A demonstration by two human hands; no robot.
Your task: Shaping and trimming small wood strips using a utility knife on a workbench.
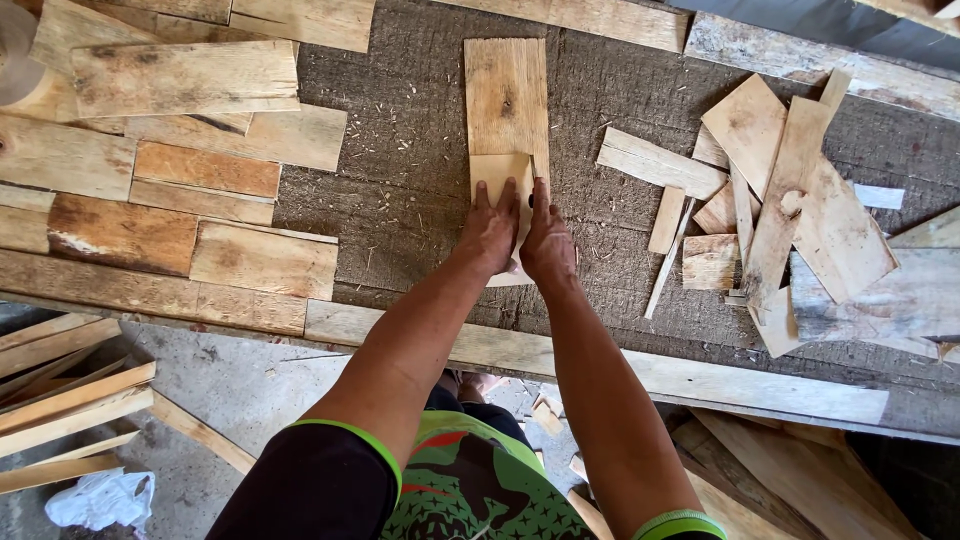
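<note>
Both my hands rest side by side on a small pale wooden piece (pixel 497 172) that lies over the near end of a longer plank (pixel 507 95) on the dark work surface. My left hand (pixel 489 232) presses flat on the small piece with fingers together. My right hand (pixel 547 240) holds its right edge, fingers curled against the plank. Most of the small piece is hidden under my hands.
Flat boards (pixel 190 170) lie laid together on the left. A heap of wood offcuts (pixel 780 200) sits at the right. A long plank (pixel 640 365) runs along the near edge. Slats (pixel 70 410) and a white rag (pixel 100 498) lie on the floor below.
</note>
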